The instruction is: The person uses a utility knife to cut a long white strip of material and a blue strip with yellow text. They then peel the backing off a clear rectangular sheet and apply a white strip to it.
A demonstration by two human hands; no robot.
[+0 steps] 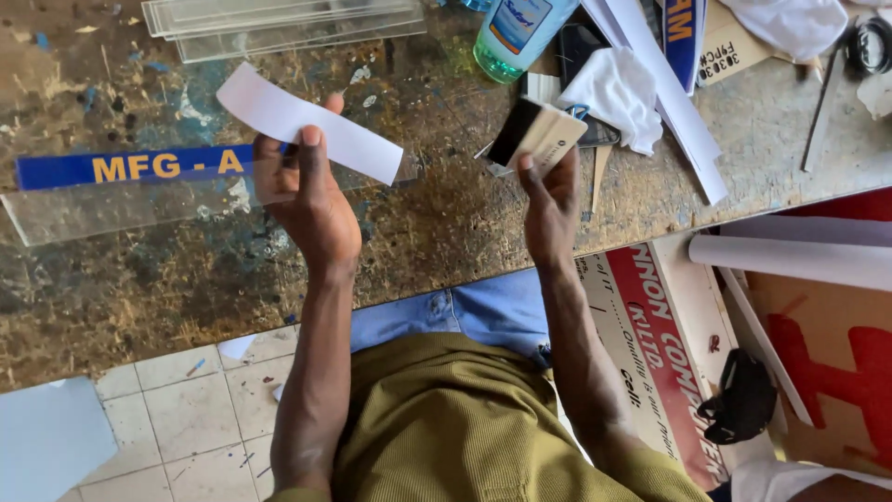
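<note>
A sign-making workshop: a paint-stained, scarred table (186,279) carries clear acrylic strips (279,23) (one bearing blue lettered vinyl), with rolled sheets (790,260) beside its right edge.

Long blue label strip with yellow lettering (135,167), on clear acrylic, 9 o'clock. Clear green-tinted bottle with blue-white label (517,30), 12 o'clock. Red-and-white printed cardboard box (650,344), 4 o'clock. Blank white paper strip (311,123), centre-left.

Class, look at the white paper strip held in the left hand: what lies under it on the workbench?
Under the white paper strip lies a clear acrylic strip with a blue label. The left hand and the paper cover the label's right end, so that part cannot be seen.
</note>
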